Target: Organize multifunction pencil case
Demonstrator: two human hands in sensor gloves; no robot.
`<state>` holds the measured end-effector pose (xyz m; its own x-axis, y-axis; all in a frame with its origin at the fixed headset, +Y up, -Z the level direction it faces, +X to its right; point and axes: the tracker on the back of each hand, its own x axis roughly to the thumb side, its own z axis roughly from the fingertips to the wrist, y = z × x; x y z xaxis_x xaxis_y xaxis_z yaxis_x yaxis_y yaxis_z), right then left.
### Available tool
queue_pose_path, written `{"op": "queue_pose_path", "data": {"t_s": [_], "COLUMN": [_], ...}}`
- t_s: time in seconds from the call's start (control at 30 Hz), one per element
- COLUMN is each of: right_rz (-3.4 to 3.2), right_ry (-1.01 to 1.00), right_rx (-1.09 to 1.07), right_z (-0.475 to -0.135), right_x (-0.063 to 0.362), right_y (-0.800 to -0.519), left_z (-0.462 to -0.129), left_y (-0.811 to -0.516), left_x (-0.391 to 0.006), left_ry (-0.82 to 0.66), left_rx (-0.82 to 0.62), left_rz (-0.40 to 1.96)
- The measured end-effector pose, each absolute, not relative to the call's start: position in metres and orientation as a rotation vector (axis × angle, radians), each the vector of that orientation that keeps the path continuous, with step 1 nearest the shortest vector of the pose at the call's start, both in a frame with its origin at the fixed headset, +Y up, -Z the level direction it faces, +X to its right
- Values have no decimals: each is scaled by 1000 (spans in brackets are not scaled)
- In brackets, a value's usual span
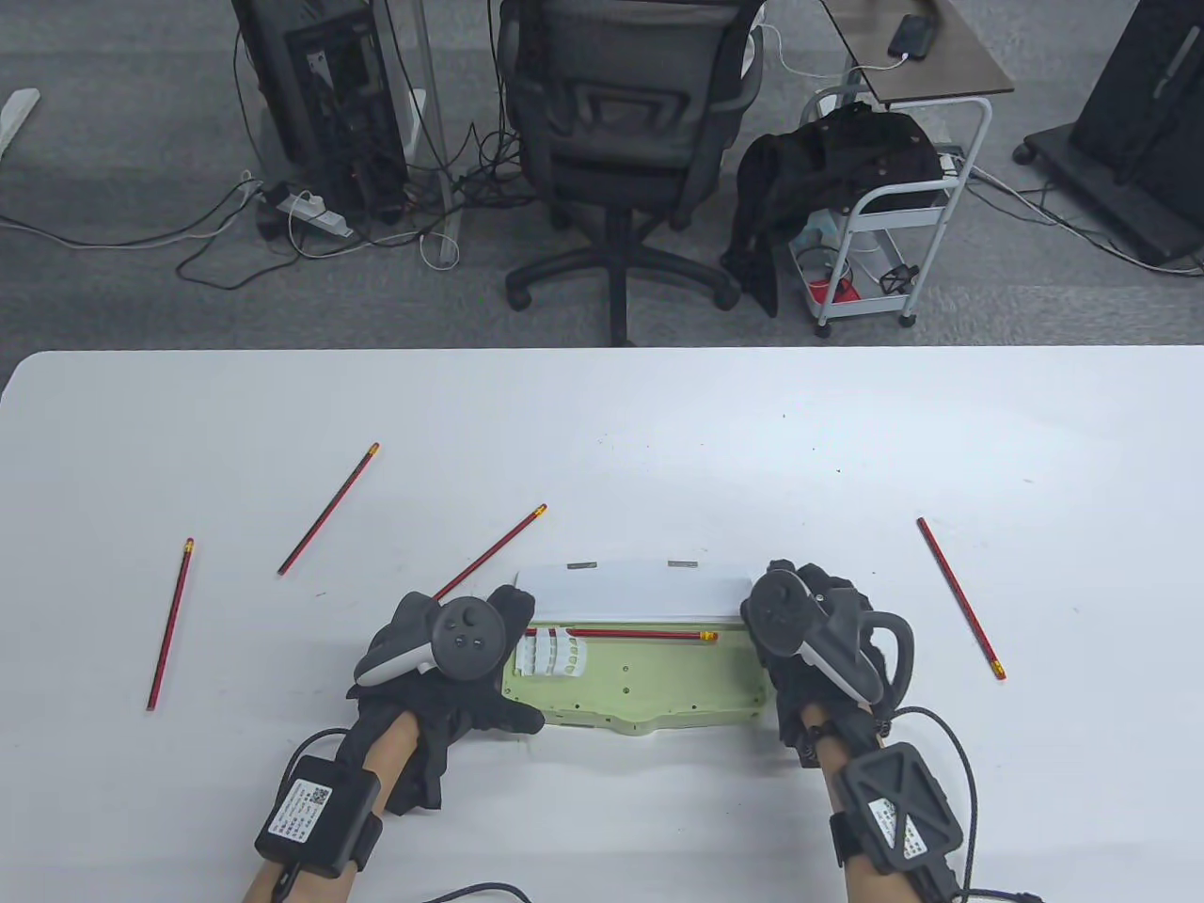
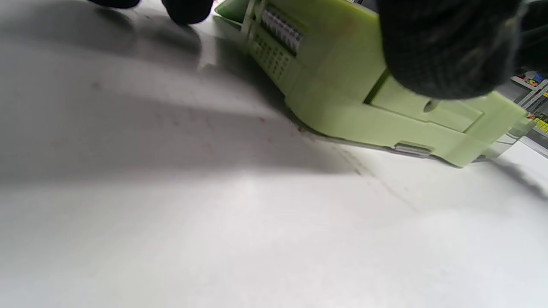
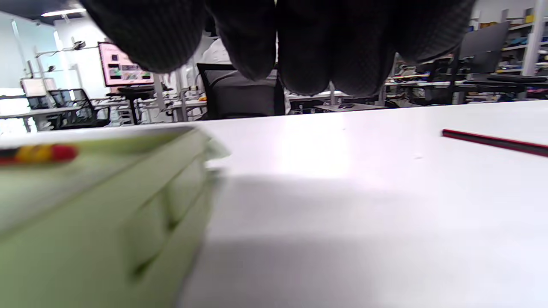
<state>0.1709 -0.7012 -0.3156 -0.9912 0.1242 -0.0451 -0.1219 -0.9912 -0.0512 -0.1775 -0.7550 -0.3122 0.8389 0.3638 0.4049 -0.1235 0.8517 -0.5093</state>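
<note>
Table view shows a pale green pencil case [image 1: 649, 682] lying open near the front edge of the white tabletop [image 1: 602, 423], its white lid [image 1: 625, 588] raised along the far side. 1 red pencil [image 1: 621, 634] lies inside along the case's far edge, its eraser end toward the right, and a white ribbed insert [image 1: 552, 654] sits in the left part of the tray.

At the case's left end sits the left hand [image 1: 451, 673], its thumb lying along the front left corner and its fingers up by the lid's left end. Left wrist view shows a gloved fingertip [image 2: 445, 47] pressed against the green side of the case, so this hand holds the case's end.

Against the case's right end is the right hand [image 1: 818, 649]. Right wrist view shows its gloved fingers [image 3: 299, 42] hanging curled above the tabletop just beside the case, but whether they grip it I cannot tell.

4 more red pencils lie loose on the tabletop: 1 far left [image 1: 170, 624], 1 slanted left of centre [image 1: 328, 509], 1 slanted just behind the left hand [image 1: 491, 551], and 1 to the right of the right hand [image 1: 959, 597], apart from it.
</note>
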Motion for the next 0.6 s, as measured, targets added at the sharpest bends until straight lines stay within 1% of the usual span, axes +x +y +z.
{"op": "queue_pose_path", "data": {"t_s": [0.13, 0.2, 0.33, 0.47, 0.6], "right_rz": [3073, 3072, 3065, 3115, 3143], "right_ry": [-22, 21, 40, 78, 126], "right_rx": [-212, -281, -423, -536, -666], "right_z": [-321, -324, -326, -327, -328], "right_x": [213, 231, 264, 290, 308], "right_y": [-689, -686, -683, -693, -711], "left_z": [-313, -314, -314, -314, -313], "left_y": [-755, -754, -754, -753, -753], "left_x": [-178, -178, -178, -178, -178], "left_ry": [-515, -514, -512, -512, -512], "left_rx": [-486, -490, -489, -490, -489], "left_rz": [264, 261, 253, 251, 250]}}
